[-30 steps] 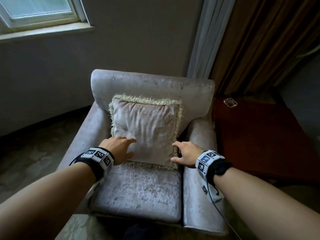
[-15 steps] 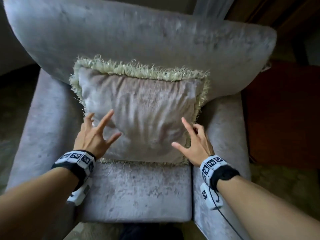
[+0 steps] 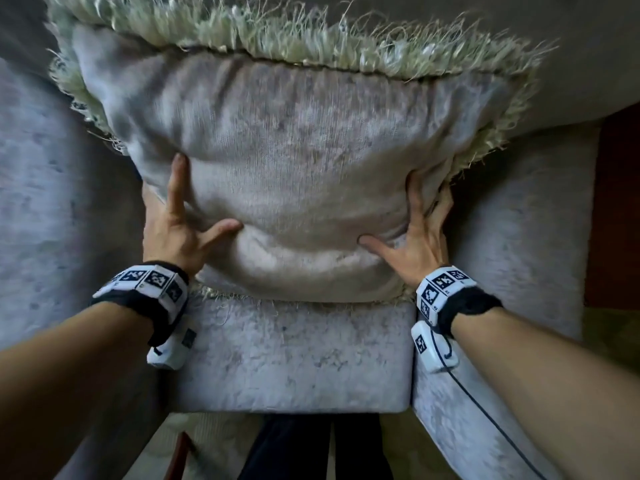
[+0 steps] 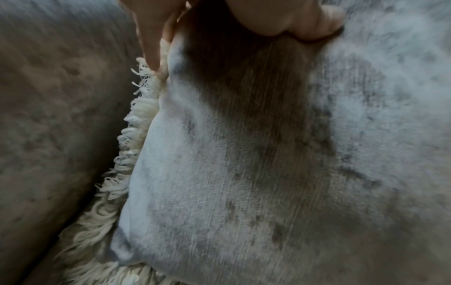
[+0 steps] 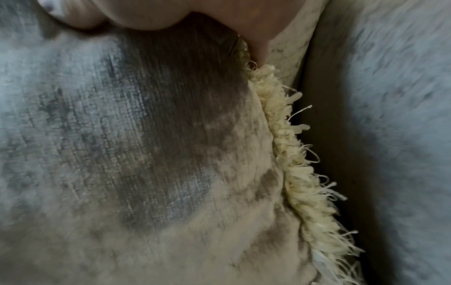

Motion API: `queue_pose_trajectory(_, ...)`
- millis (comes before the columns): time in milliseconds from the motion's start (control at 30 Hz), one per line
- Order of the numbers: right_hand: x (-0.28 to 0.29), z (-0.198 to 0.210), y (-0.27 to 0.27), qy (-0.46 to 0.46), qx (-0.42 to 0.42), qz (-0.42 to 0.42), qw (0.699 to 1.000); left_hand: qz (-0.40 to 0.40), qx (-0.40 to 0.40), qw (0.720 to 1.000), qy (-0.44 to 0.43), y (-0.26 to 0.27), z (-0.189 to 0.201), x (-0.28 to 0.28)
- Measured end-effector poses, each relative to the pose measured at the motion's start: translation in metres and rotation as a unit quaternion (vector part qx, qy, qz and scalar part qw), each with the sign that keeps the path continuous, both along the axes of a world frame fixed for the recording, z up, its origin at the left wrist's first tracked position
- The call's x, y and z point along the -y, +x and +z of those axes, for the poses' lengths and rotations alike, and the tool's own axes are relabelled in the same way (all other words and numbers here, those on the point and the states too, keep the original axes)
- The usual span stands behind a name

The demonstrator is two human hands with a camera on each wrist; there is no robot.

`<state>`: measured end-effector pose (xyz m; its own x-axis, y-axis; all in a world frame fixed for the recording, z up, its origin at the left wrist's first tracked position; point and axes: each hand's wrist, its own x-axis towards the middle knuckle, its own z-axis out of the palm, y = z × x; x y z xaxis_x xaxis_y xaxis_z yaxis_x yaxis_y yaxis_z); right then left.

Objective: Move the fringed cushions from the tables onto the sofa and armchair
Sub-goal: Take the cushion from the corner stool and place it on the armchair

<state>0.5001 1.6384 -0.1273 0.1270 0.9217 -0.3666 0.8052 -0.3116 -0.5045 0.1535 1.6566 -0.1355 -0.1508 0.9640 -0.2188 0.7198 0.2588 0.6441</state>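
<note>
A grey-beige velvet fringed cushion (image 3: 304,161) stands on the seat (image 3: 294,358) of a pale grey armchair, leaning on its backrest (image 3: 571,64). My left hand (image 3: 180,230) lies spread on the cushion's lower left side, with its thumb dented into the fabric. My right hand (image 3: 419,233) mirrors it on the lower right side, fingers along the fringed edge. In the left wrist view, straight fingers (image 4: 151,38) run beside the cream fringe of the cushion (image 4: 244,173). The right wrist view has a finger (image 5: 258,38) at the fringe of the cushion (image 5: 122,135).
The armchair's right armrest (image 3: 519,237) lies close beside my right hand, and the left armrest (image 3: 52,220) beside my left. A dark red-brown table (image 3: 616,202) stands past the right armrest. My dark trouser legs (image 3: 311,448) are at the seat's front edge.
My head has come much closer to the armchair. Both hands, hovering spread over the cushion half a second ago, now press into its lower sides.
</note>
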Motion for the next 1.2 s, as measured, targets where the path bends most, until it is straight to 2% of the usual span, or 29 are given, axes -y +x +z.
queue_pose_trajectory(133, -0.002, -0.006, -0.004, 0.021, -0.038, -0.027, 0.999, 0.011, 0.047, 0.999, 0.011, 0.003, -0.003, 0.001)
queue_pose_trajectory(267, 0.003, 0.002, -0.009, 0.104, -0.110, -0.039, 0.988, 0.044, 0.061, 0.996, 0.039, 0.009, 0.002, 0.015)
queue_pose_trajectory(367, 0.010, 0.015, -0.014, 0.153, -0.124, -0.029, 0.980, 0.067, 0.065, 0.995, 0.042, 0.015, 0.017, 0.025)
queue_pose_trajectory(500, 0.009, 0.043, -0.013, 0.208, -0.094, 0.002, 0.974, 0.090, 0.087, 0.989, 0.073, 0.021, 0.033, 0.045)
queue_pose_trajectory(633, -0.014, 0.097, -0.013, 0.253, -0.059, 0.078, 0.962, 0.152, 0.138, 0.974, 0.098, 0.031, 0.039, 0.073)
queue_pose_trajectory(767, -0.048, 0.147, -0.015, 0.256, -0.007, 0.177, 0.950, 0.190, 0.171, 0.961, 0.104, 0.057, 0.041, 0.090)
queue_pose_trajectory(833, -0.064, 0.159, -0.017, 0.251, 0.007, 0.206, 0.946, 0.203, 0.188, 0.955, 0.109, 0.068, 0.037, 0.090)
queue_pose_trajectory(933, -0.081, 0.156, -0.019, 0.248, 0.040, 0.221, 0.942, 0.228, 0.184, 0.952, 0.086, 0.078, 0.028, 0.084)
queue_pose_trajectory(1200, -0.083, 0.111, -0.018, 0.237, 0.080, 0.207, 0.946, 0.281, 0.156, 0.947, 0.013, 0.093, 0.002, 0.062)
